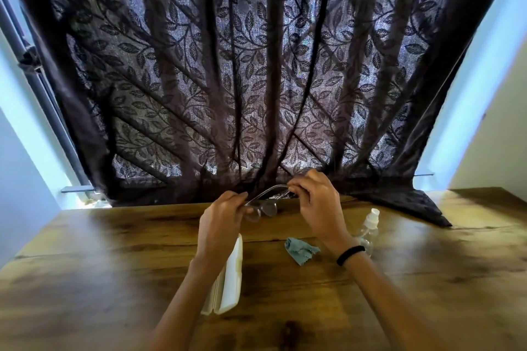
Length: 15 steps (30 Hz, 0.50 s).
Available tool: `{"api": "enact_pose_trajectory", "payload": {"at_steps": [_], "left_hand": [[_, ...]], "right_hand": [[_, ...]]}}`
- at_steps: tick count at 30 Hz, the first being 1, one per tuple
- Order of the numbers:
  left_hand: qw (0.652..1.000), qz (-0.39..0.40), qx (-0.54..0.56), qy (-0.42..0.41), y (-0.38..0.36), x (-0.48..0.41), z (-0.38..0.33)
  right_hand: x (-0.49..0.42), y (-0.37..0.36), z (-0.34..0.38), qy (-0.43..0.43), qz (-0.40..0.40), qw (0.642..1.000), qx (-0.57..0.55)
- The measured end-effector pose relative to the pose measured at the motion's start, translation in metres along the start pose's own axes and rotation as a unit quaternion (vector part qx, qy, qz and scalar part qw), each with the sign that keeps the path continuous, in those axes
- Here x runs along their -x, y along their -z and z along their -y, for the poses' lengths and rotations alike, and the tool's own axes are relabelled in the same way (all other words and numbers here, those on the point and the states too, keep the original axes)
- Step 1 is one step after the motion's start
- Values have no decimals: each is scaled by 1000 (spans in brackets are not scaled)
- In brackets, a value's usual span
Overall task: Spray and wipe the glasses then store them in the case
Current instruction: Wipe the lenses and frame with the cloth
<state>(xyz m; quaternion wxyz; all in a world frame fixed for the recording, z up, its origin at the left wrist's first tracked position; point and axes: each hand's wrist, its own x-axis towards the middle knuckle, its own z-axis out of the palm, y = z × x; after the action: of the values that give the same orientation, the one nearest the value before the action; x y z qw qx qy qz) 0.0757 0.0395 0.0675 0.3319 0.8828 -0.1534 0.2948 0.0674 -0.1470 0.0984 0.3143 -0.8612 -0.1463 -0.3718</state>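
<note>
Head view: both hands are up over the far middle of the wooden worktop (114, 251), holding the glasses (263, 205) between them, clear of the surface. Left hand (221, 222) has its fingers curled and pinching the left end of the clear frame. Right hand (315, 202) pinches 1 temple arm near its tip, fingers closed on it; that arm is swung out and arcs up from the frame toward the right hand. Lenses hang low, just beside the left fingertips. Cannot tell if the other temple arm is folded.

White case (228, 279) lies on the worktop under the left forearm, long axis running away from the camera, lid edge slightly parted along the near side; partly hidden by the arm. Blue-grey cloth (301, 249) lies crumpled on the worktop between the 2 wrists, apart from the case. Clear spray bottle (370, 225) with white cap stands upright just beyond the right wrist, partly hidden by it. Black band (350, 254) on the right wrist.

Dark leaf-pattern curtain (256, 65) hangs behind, its hem resting on the worktop's far edge.
</note>
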Motion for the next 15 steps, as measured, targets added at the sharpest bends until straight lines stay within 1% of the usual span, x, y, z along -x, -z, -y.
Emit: {"api": "enact_pose_trajectory", "payload": {"at_steps": [6,8,10,12,15], "left_hand": [[1000,29,-8,4,-3,5,7],[1000,11,0,16,-2,5,8],[999,-14,12,27,0,5,9],[998,-34,31,34,2,5,12],[995,-59,57,49,5,6,20]], "right_hand": [[3,-1,15,28,-6,999,-23],[4,0,21,34,-7,999,-36],[5,2,25,31,-15,997,-71],[7,3,27,16,-44,991,-125],[11,4,18,-49,-101,977,-181]]}}
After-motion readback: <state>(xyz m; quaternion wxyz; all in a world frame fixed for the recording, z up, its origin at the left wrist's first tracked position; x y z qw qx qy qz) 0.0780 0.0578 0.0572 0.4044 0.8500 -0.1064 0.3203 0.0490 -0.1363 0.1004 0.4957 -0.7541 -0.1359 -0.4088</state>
